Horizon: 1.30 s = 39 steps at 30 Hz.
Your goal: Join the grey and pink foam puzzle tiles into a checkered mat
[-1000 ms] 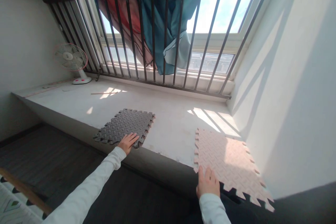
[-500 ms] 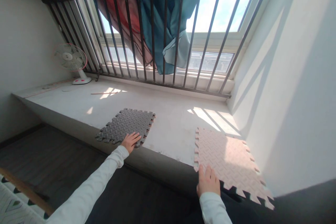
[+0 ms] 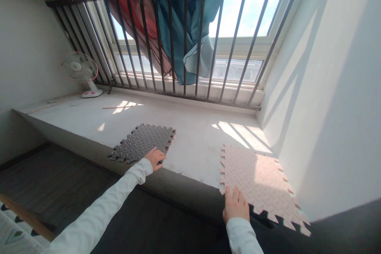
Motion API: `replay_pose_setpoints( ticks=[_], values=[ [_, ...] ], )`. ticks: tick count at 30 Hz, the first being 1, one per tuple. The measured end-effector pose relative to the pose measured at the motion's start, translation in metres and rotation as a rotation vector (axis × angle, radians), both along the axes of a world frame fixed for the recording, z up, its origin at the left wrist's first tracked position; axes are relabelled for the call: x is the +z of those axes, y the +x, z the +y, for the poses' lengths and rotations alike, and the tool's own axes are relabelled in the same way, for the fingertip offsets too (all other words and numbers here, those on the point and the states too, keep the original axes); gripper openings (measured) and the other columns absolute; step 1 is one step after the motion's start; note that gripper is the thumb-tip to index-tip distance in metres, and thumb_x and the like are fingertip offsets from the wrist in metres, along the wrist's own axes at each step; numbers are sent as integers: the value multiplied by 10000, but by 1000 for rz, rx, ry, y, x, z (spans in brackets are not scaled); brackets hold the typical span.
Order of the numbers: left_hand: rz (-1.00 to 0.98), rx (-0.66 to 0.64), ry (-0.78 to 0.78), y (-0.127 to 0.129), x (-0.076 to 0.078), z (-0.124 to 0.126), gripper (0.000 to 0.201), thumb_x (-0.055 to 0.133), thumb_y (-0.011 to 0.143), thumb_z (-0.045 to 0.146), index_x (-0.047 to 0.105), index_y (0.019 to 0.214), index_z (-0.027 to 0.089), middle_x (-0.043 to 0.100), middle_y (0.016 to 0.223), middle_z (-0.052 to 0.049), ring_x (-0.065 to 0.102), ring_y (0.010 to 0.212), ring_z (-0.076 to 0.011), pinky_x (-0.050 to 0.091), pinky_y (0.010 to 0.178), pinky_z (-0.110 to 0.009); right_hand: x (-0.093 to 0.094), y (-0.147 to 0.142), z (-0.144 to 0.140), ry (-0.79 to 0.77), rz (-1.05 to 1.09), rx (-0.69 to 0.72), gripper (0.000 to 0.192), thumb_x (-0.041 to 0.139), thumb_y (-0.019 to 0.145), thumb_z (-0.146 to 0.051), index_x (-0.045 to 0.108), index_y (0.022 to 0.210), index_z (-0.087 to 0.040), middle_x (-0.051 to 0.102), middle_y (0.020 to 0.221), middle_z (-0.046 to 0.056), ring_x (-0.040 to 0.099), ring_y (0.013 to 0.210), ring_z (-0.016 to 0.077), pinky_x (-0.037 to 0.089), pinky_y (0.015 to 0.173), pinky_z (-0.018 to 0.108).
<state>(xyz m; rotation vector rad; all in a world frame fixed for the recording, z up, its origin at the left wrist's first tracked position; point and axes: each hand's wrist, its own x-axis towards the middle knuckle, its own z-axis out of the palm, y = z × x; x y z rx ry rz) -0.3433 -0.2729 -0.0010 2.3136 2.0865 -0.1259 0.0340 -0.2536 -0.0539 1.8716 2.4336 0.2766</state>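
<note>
On the white ledge (image 3: 190,127) lies a dark grey foam mat tile (image 3: 139,143) with notched edges and a raised pattern. My left hand (image 3: 155,158) rests at its near right corner, fingers loosely bent and slightly apart. A pale pink foam mat tile (image 3: 253,174) of the same kind lies to the right, partly in sunlight, its near side jutting past the ledge's front. My right hand (image 3: 236,206) touches its near left edge with fingers extended and slightly apart. What lies beneath these fingers is hidden.
A small white fan (image 3: 79,69) stands at the ledge's far left. A thin stick (image 3: 117,107) lies near it. Dark railing (image 3: 154,91) runs along the window, with teal and pink curtains (image 3: 178,27) behind. A white wall (image 3: 321,99) borders the right.
My left hand has slid right and slightly up, from flat on the grey tile to its near right corner. My right hand and both tiles stay put.
</note>
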Motion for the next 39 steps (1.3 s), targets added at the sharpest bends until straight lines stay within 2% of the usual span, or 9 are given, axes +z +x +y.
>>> replay_pose_setpoints(
  ticks=[2, 5, 13, 16, 20, 29, 39],
  values=[
    [57, -29, -93, 8, 3, 10, 312, 573, 669, 240, 601, 978, 272, 590, 1073, -34, 461, 1052, -201, 193, 996, -431, -1, 1, 0, 4, 4, 5, 539, 517, 660, -143, 459, 1194, -179, 420, 1242, 179, 373, 1137, 306, 297, 861, 393],
    [152, 16, -173, 15, 5, 21, 234, 590, 662, 193, 634, 880, 267, 612, 1013, -42, 464, 1034, -221, 274, 929, -420, -1, 1, 0, 14, -2, 3, 562, 535, 643, -161, 454, 1197, -206, 424, 1247, 160, 376, 1138, 293, 296, 867, 378],
    [171, 102, -227, 12, 2, 31, 286, 615, 622, 191, 633, 898, 265, 631, 962, -51, 463, 1030, -252, 339, 848, -402, 4, -1, -1, 0, -2, -4, 555, 517, 652, -123, 456, 1199, -187, 424, 1241, 180, 380, 1132, 309, 304, 856, 389],
    [181, 81, -239, 11, -1, 37, 316, 637, 599, 194, 636, 905, 273, 632, 956, -59, 465, 1022, -259, 357, 829, -402, 3, -1, -1, 4, -3, -2, 555, 517, 652, -130, 454, 1201, -181, 421, 1243, 182, 380, 1131, 312, 302, 855, 395],
    [227, 38, -282, 11, -4, 44, 257, 639, 596, 176, 660, 840, 255, 635, 939, -71, 464, 1014, -269, 379, 812, -411, 2, 0, -1, 24, -15, -2, 548, 519, 646, -150, 465, 1190, -196, 434, 1238, 167, 392, 1123, 296, 300, 853, 386],
    [131, -11, -331, 2, -12, 38, 314, 566, 659, 149, 615, 960, 221, 566, 1068, -46, 521, 974, -200, 419, 833, -319, 2, 0, -1, 32, -22, 2, 554, 543, 643, -170, 463, 1191, -193, 430, 1239, 172, 394, 1118, 302, 292, 849, 384],
    [85, 54, -388, 2, -15, 41, 339, 583, 630, 72, 609, 940, 208, 535, 1095, -58, 513, 1000, -227, 400, 865, -325, 2, 0, -1, 22, 20, 5, 554, 550, 646, -160, 464, 1193, -182, 426, 1239, 184, 390, 1121, 314, 300, 851, 393]
  ],
)
